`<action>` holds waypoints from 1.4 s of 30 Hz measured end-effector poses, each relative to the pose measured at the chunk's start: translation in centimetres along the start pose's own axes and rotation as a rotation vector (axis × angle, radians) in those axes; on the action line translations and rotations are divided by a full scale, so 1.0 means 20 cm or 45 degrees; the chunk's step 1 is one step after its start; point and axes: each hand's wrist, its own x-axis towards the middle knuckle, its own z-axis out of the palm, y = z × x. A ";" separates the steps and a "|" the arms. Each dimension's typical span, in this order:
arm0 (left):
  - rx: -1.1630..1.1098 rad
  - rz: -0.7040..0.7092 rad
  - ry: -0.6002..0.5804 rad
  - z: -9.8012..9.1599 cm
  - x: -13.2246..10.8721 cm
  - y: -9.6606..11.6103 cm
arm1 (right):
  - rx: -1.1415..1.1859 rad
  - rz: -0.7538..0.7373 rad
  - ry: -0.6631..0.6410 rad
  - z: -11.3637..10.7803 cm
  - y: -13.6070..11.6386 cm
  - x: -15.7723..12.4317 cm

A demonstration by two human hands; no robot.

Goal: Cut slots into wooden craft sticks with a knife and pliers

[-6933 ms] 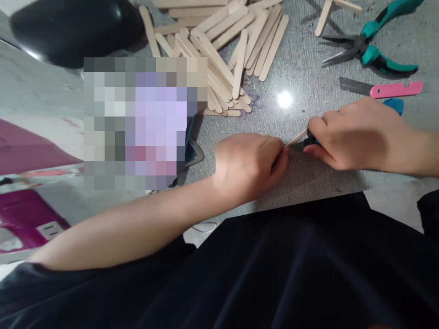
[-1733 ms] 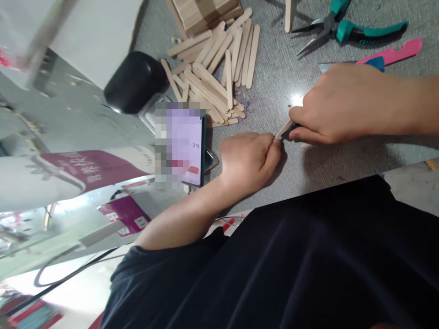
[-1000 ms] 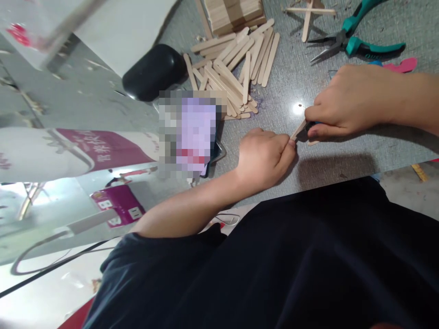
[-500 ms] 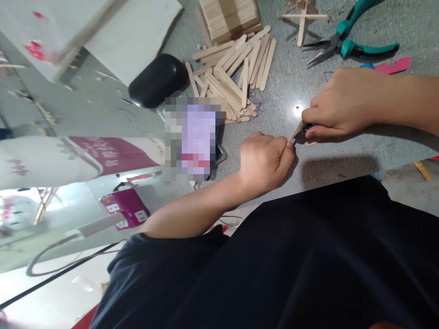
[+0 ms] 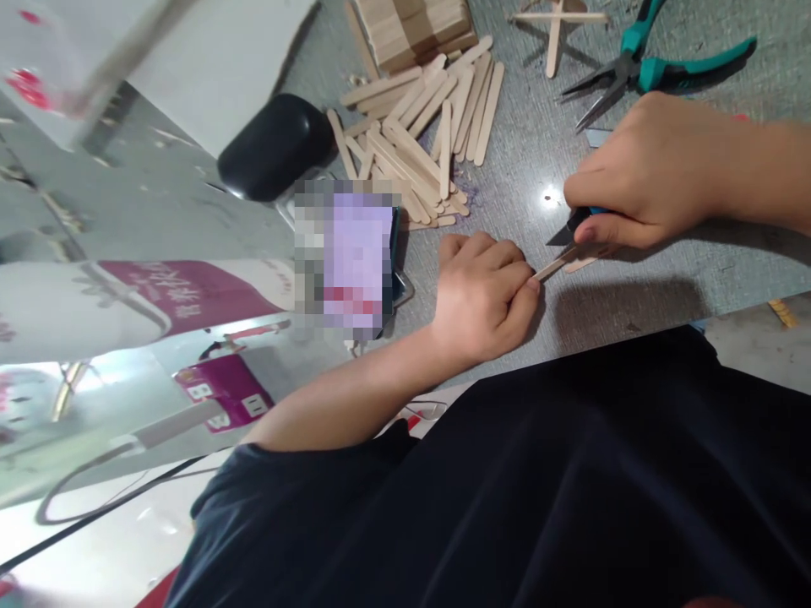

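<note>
My left hand (image 5: 485, 295) is closed, its thumb and forefinger pinching one end of a thin wooden craft stick (image 5: 551, 268) low over the tabletop. My right hand (image 5: 652, 181) wraps round a utility knife with a bit of blue handle showing; its dark blade (image 5: 560, 235) points left, just above the stick. The stick's other end reaches the right thumb, and I cannot tell whether the blade touches it. A short piece of wood (image 5: 583, 263) shows under the right hand, partly hidden.
Loose craft sticks (image 5: 415, 143) lie heaped behind my hands, beside a bundled stack (image 5: 415, 34). Open teal-handled pliers (image 5: 624, 72) and crossed sticks (image 5: 555, 19) are at the back right. A black case (image 5: 279, 145) and a blurred-out phone-like object (image 5: 358, 262) lie left.
The stick between my hands now lies flatter. The knife blade has swung to point left above it. My right hand covers the pink item behind it more, and the view has shifted slightly.
</note>
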 end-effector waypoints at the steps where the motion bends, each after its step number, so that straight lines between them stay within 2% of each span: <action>1: -0.006 -0.011 -0.026 -0.01 0.00 -0.01 | -0.023 0.011 -0.024 -0.01 -0.01 -0.01; 5: -0.084 -0.084 -0.118 -0.02 0.00 -0.02 | 0.016 0.052 -0.091 -0.05 -0.07 -0.03; 12: -0.114 -0.082 -0.028 -0.01 0.00 -0.01 | 0.244 0.135 -0.235 -0.05 -0.18 -0.06; 18: -0.102 -0.115 -0.153 -0.03 0.01 -0.02 | 0.218 0.104 -0.166 -0.03 -0.22 -0.06; 23: -0.110 -0.122 -0.116 -0.03 0.01 -0.02 | 0.159 0.044 -0.118 -0.02 -0.22 -0.06; 29: -0.080 -0.162 -0.179 -0.03 0.01 -0.02 | 0.101 0.045 -0.066 0.00 -0.22 -0.07; 34: -0.095 -0.115 -0.131 -0.03 0.01 -0.02 | 0.085 0.019 -0.090 -0.01 -0.22 -0.07; 42: -0.122 -0.128 -0.149 -0.04 0.01 -0.03 | 0.075 0.020 -0.118 -0.02 -0.22 -0.06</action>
